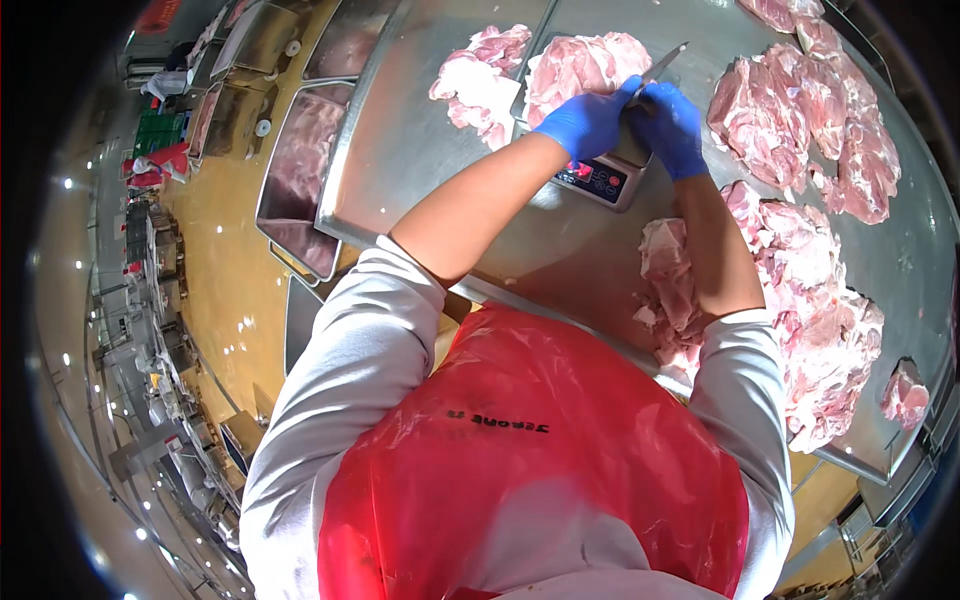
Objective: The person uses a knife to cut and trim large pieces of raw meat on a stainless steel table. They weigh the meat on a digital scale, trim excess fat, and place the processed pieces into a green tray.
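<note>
My left hand (585, 125), in a blue glove, reaches over the pink meat (570, 70) on a digital scale (598, 188). Its fingertips meet beside the knife; they look closed, but what they hold is hidden. My right hand (668, 125), also blue-gloved, is closed on a knife (664, 62) at the scale's right edge, blade pointing up and right. The scale stands on a steel table (420, 190), with another meat pile (480, 75) to the left of it.
Large meat piles (760, 120) (810, 330) lie at right, a small piece (905, 395) near the corner. Steel bins (300, 180) line the table's left side above a yellow floor (215, 280). Farther left, a green crate (160, 130) sits near red and white items.
</note>
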### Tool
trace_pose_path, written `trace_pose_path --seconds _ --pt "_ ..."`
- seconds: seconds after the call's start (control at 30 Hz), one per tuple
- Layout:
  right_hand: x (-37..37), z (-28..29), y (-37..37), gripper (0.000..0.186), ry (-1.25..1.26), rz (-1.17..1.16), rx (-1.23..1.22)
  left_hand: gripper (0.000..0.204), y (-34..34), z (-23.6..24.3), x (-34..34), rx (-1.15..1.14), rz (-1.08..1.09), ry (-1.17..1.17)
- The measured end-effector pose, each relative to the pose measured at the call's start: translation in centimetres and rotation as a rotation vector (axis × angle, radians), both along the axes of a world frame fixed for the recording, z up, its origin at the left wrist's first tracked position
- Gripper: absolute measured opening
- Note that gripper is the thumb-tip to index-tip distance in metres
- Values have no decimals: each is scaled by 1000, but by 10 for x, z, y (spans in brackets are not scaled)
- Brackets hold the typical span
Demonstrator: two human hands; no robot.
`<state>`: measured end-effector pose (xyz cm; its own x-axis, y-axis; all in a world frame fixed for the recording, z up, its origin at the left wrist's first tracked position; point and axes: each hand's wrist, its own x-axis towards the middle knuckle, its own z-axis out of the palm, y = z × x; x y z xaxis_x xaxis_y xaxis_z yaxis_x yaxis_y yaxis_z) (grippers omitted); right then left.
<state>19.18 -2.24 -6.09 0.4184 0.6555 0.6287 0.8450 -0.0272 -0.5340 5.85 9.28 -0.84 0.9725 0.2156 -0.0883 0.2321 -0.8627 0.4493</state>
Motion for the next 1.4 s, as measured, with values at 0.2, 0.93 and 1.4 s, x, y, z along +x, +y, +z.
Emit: trace_pose_path --seconds 0.2,0.93,1.4 --pt "17 -1 -4 18 25 -93 -67 77 -32 10 -74 -106 55 -7" --pt "65 57 -109 25 588 -43 63 71 5 87 -143 -826 352 -3" --pt "-13 89 -255 25 618 -263 -602 33 66 40 -200 -903 707 -482"
